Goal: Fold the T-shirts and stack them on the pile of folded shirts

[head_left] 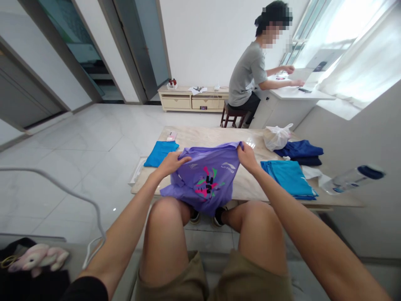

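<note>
Khaki shorts [171, 284] and bare knees closest to camera, wearer seated at a low, pale marble-look tabletop [247, 186]. Purple shirt [208, 167] held up between both hands at the near edge, lower part drooping between the knees, above dark shoes [217, 217]. Its face shows a pink, green and black print, with a white logo near the right hand; whether the cloth touches the tabletop, cannot tell.

Left hand [171, 163]: grip pinched on the shirt's upper left, thumb lying over the fabric. Right hand [247, 156]: grip closed on the upper right corner. Top edge runs between them, sagging slightly.

Left of the shirt: folded blue cloth [161, 153], with a small pinkish item [171, 136] just behind it. Right side: folded bright-blue cloth [286, 177], navy clothes [299, 150] beside a white plastic bag [277, 137], clear bottle [351, 180] with dark cap, tilted in view.

Lower left: pink plush toy [40, 257], pale cable [79, 196] looping above it.

Beyond: co-worker in grey shirt [247, 75] on a dark stool [233, 112], both hands over a white tabletop [300, 94] by the window.
</note>
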The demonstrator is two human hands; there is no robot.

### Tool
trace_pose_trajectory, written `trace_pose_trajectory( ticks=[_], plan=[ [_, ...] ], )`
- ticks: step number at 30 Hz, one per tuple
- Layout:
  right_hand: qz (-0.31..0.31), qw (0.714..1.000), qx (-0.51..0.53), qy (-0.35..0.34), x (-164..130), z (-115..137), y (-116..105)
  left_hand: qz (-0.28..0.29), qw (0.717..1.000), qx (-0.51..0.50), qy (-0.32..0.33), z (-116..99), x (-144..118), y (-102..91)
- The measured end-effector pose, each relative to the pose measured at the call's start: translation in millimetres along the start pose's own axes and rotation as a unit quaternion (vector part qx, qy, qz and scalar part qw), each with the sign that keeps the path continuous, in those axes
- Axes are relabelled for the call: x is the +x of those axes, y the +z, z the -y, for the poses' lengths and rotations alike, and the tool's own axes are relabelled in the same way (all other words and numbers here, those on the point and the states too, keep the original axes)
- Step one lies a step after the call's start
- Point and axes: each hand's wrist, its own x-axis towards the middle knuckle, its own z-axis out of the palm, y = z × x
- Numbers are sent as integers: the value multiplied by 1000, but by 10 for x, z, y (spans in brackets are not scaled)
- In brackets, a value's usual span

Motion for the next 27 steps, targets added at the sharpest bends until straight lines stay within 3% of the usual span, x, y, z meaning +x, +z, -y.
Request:
trace_pose_trajectory(
  ticks=[2, 4, 8, 12, 14, 17, 19, 22, 27],
  plan=[
    [28, 995, -61, -76, -105, 84, -381, 74, 997, 29, -1, -46, -182, -143],
    [53, 982, -125, -132, -216, 230, -757, 85, 996, 42, 3, -163, -330, -326],
    [3, 965, -168, -201, -389, 748, -1450, 7, 995, 77, 61, -635, -533, -852],
    [-108, 956, -106, -251, -595, 1182, -1935, -134, 969, 137, 155, -1027, -780, -1298],
    [-64, 958, -104, -260, -735, 1145, -2017, -140, 968, 150, 146, -1043, -936, -1329],
    [63, 959, -175, -214, -932, 815, -1990, -97, 985, 136, 45, -922, -1161, -1194],
    [80, 958, -206, -181, -1016, 608, -1977, -98, 989, 113, 4, -868, -1280, -1125],
    [35, 960, -183, -207, -1084, 610, -2088, -127, 987, 95, 8, -961, -1421, -1192],
    [-165, 947, -101, -256, -1311, 1048, -2294, -249, 962, 89, 61, -1175, -1686, -1327]
  ],
)
